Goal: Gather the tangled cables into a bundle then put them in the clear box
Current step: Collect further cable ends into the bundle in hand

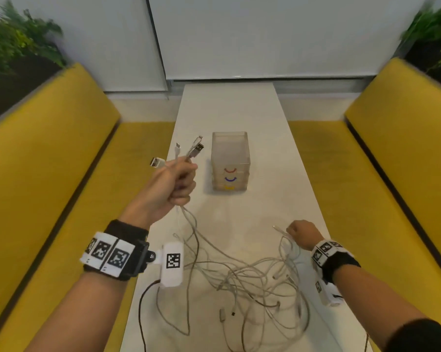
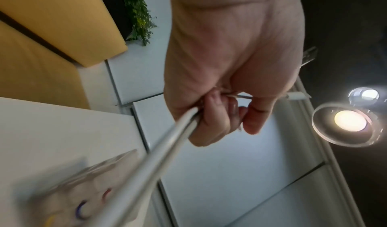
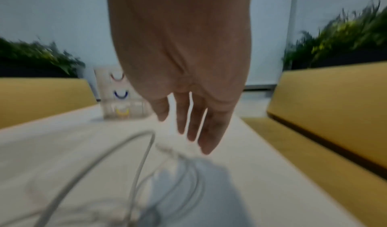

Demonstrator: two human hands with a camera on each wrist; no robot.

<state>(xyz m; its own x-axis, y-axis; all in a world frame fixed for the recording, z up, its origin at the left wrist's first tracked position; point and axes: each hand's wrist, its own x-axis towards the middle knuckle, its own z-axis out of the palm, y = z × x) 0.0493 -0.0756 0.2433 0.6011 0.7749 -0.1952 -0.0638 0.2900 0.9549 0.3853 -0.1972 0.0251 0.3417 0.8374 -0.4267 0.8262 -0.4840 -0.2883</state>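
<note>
A tangle of white cables [image 1: 252, 280] lies on the near end of the white table [image 1: 239, 105]. My left hand [image 1: 182, 182] is raised above the table's left edge and grips several cable ends, whose plugs [image 1: 195, 148] fan out above the fist. From the fist [image 2: 222, 114] the cables [image 2: 159, 152] run down to the tangle. The clear box [image 1: 229, 161] stands upright just right of that hand, with red, blue and yellow arcs on its front. My right hand [image 1: 294, 231] hovers over a loose cable end [image 1: 277, 228]. Its fingers [image 3: 192, 128] hang straight above the cables [image 3: 142, 156], holding nothing.
Yellow benches [image 1: 49, 153] [image 1: 397, 148] flank the narrow table on both sides, with planters [image 1: 16, 47] behind them. A white blind [image 1: 265, 34] covers the far wall. A black cord [image 1: 140, 313] hangs from my left wrist camera at the table's near left edge.
</note>
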